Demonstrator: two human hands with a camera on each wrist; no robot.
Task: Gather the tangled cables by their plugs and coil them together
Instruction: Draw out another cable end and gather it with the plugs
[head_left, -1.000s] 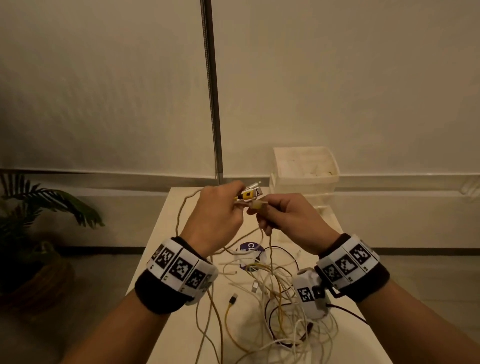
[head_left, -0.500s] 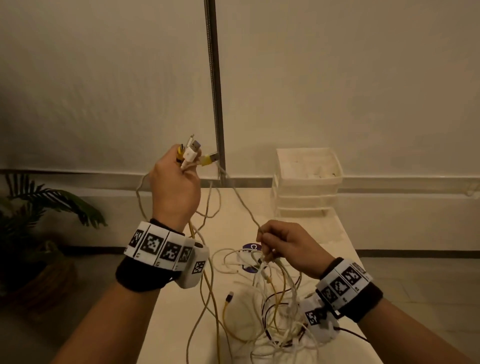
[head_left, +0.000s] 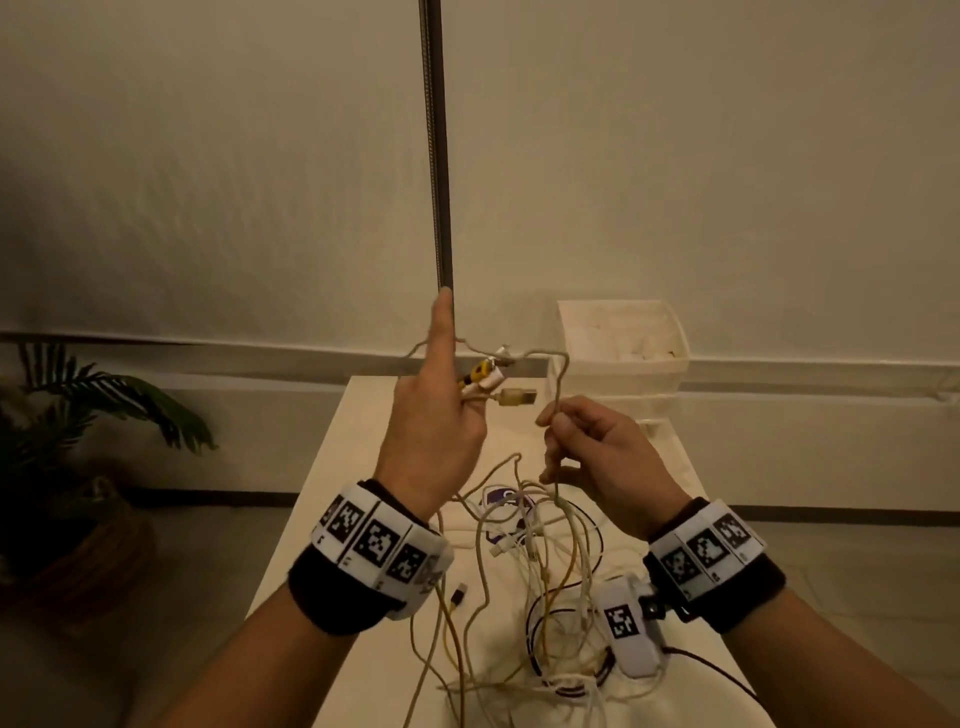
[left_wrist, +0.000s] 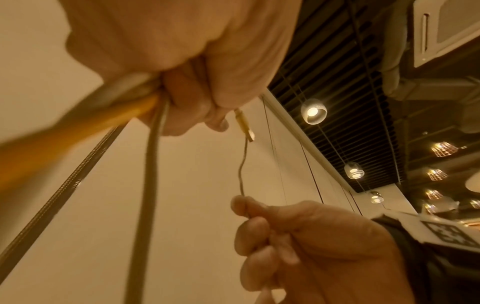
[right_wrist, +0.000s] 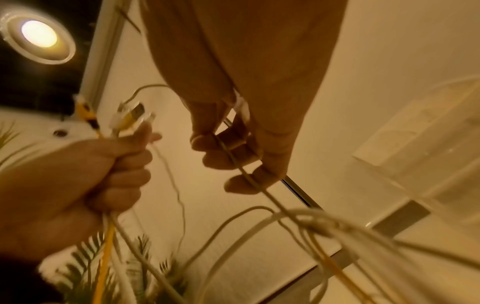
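the left hand (head_left: 431, 431) is up in the air over the table (head_left: 332, 519). its fingers are curled tight around a bunch of plugs (head_left: 488, 382) — yellow, white and see-through ones — and one finger points straight up. the right hand (head_left: 597, 457) is just beside it, a bit lower, pinching one thin pale cable (head_left: 557, 384) that loops up toward the plugs. the other cables (head_left: 550, 582) hang down from both hands into a messy pile on the table. a white bin (head_left: 623, 338) sits at the far end, and a plant (head_left: 93, 415) stands on the floor to the left.
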